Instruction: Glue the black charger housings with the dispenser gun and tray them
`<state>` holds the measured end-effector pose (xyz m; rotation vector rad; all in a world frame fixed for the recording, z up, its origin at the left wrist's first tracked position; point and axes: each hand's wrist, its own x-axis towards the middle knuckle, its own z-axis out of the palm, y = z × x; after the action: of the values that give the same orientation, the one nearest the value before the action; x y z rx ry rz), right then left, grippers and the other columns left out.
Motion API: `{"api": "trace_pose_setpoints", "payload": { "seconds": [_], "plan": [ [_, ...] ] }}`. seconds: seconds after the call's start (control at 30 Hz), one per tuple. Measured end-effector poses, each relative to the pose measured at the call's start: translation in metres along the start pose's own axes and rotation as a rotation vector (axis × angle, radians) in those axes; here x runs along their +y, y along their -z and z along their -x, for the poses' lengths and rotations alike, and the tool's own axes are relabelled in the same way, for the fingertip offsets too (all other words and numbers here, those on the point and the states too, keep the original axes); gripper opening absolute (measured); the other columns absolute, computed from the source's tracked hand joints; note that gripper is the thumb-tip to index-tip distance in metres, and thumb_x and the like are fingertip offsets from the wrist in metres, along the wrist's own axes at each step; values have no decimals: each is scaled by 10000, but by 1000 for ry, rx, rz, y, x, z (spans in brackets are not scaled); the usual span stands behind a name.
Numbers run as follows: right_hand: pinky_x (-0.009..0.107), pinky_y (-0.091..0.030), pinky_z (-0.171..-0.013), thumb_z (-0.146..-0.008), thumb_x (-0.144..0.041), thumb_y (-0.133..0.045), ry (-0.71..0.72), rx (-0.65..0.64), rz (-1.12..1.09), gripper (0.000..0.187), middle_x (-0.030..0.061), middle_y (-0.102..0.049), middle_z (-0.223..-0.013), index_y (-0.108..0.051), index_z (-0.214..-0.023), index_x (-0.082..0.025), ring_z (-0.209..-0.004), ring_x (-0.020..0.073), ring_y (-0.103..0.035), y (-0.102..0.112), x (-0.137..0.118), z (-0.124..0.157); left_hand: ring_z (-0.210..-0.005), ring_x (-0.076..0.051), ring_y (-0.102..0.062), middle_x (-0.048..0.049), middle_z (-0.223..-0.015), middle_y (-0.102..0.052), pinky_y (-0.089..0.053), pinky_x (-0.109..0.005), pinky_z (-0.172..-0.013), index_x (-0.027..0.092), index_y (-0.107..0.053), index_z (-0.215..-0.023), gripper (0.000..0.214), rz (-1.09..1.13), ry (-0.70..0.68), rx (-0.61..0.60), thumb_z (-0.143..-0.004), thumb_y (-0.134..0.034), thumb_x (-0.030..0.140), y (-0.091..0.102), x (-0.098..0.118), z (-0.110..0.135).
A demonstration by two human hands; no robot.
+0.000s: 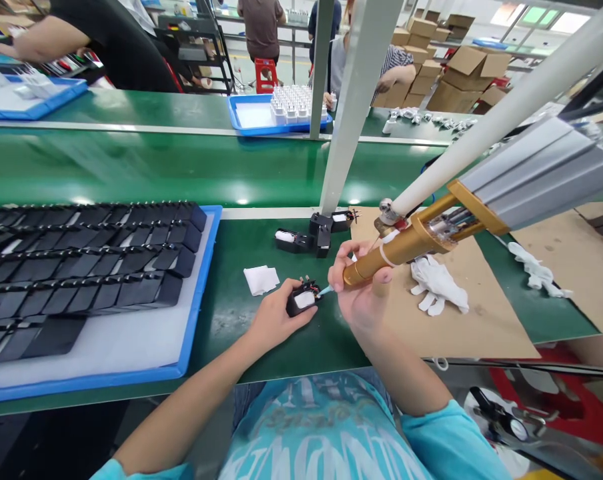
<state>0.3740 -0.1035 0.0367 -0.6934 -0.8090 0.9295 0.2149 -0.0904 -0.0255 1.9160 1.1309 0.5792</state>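
My left hand (276, 315) is closed around a small black plastic housing (297, 308), its open side facing up with a white part and fine wires inside. In my right hand (361, 293) is a gold-coloured dispensing gun (399, 257), gripped near its front end. The gun's thin bluish nozzle (326, 291) reaches the wired end of the housing; whether it touches cannot be made out. Behind my hands, several similar black housings (294, 240) lie by the foot of a post. A folded white cloth (261, 280) lies left of the held housing.
At left, a blue-rimmed tray (194, 320) holds rows of black housings (101, 267). White gloves (439, 285) lie on cardboard (481, 327) at right. A white post (349, 113) rises ahead. Across the green conveyor (156, 167), people work near a tray of white parts (251, 117).
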Motion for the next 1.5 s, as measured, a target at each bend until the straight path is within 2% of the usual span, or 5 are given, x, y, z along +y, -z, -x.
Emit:
{"api": "trace_pose_setpoints", "payload": {
  "seconds": [0.37,1.0,1.1,1.27,1.5],
  "plan": [
    [263,-308,-391,-749,-711,-551,-9,6,-26,508,-23,-542,-903,-468,-1059,-317,-403,59,-429,-8,-1,2,-801,-212,-670,-21,-964,-698,-488,-301,-674,242,-471,-1014,320,-27,8,13,-799,-651,397,-2,-1,-1],
    [244,-323,-403,-785,-676,-546,2,-63,-153,422,-23,-538,-942,-515,-946,-288,-429,51,-476,-44,6,13,-833,-173,-655,-28,-988,-682,-486,-267,-709,212,-491,-977,306,236,-189,135,-756,-694,276,-5,2,6],
    [246,-336,-404,-800,-670,-522,17,-42,-158,435,-21,-544,-951,-508,-1053,-315,-431,53,-476,-43,7,12,-819,-183,-645,-23,-954,-675,-477,-283,-708,211,-499,-963,283,139,-158,130,-769,-681,309,-3,1,4],
    [250,-350,-409,-825,-637,-485,65,-19,-172,376,-18,-537,-952,-523,-985,-299,-442,59,-502,-38,5,8,-886,-230,-623,-38,-947,-651,-480,-335,-754,208,-536,-967,264,-123,-56,88,-785,-679,335,11,-1,-4],
    [259,-352,-423,-816,-637,-502,42,-17,-102,419,-14,-547,-956,-536,-1090,-322,-442,66,-498,-9,-5,6,-1065,-275,-622,-68,-1143,-667,-481,-417,-932,212,-560,-1142,407,-101,52,-71,-783,-709,332,33,-6,11]
  ]
}}
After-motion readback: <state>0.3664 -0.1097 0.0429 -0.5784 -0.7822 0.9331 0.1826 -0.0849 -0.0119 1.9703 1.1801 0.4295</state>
